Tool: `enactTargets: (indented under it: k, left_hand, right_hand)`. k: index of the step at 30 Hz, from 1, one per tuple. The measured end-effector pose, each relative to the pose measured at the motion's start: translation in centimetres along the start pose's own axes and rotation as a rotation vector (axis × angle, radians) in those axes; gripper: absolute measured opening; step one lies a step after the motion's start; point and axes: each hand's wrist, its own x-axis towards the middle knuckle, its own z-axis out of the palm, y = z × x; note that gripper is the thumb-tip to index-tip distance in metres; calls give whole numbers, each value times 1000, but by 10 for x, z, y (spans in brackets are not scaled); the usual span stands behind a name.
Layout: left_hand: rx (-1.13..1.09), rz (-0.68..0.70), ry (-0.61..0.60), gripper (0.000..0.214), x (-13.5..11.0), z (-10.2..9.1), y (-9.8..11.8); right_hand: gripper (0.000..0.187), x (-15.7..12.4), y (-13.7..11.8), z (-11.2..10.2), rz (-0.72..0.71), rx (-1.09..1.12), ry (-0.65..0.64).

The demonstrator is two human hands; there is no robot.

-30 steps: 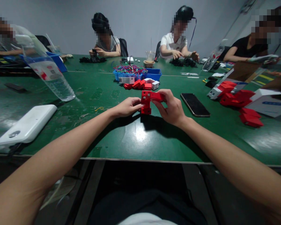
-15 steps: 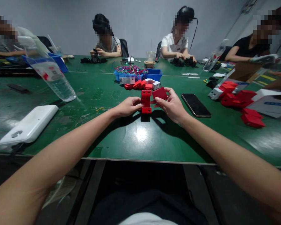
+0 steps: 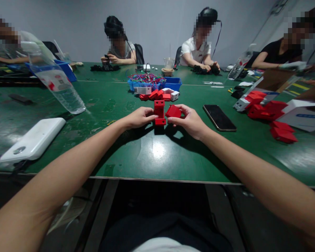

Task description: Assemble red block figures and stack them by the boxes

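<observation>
Over the green table (image 3: 126,150), my left hand (image 3: 141,118) pinches a red bracket-like block (image 3: 159,112) by its left side. This block is recessed in the middle and has round holes in its end pieces. My right hand (image 3: 190,121) is closed on a second, boxy red block (image 3: 173,111), tilted, just right of the first with a small gap between them. Some of its fingers are hidden behind the piece. Beyond my hands lies a row of red blocks (image 3: 154,94), with a white block (image 3: 170,93) among them.
Blue bins (image 3: 173,83), one heaped with coloured wires, stand behind the row. A phone (image 3: 219,118) lies to the right, near more red blocks (image 3: 267,110) and a white box (image 3: 301,114). At left are a tilted water bottle (image 3: 59,87) and a white power bank (image 3: 34,140). Several people sit opposite.
Both red blocks have shifted slightly left with my hands. The right one has been turned and lowered a little, and now shows a different side.
</observation>
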Motion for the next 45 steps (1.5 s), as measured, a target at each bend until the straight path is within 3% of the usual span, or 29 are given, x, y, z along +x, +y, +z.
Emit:
enactTargets:
  k: [6,11,21,30,37,45]
  left_hand:
    - [-28,-8,-22,51,-2,-2,-1]
    - [-28,4,-29,54,-2,0,0]
    - [-37,12,-43,51,-1,1,-2]
    - [-15,14,-44,53,-2,0,-2]
    - [-16,6,-39,54,-2,0,1]
    - [20,1,-39,49,-3,0,3]
  right_hand:
    - [52,1,-3,-1,7,13,-4]
    - [48,2,-5,1,102,63,-19]
    - [22,0,-11,5,212,260,-42]
    - [45,0,-11,5,255,232,-29]
    - [48,-1,-7,1,150,148,-24]
    - [54,-1,-8,0,192,183,19]
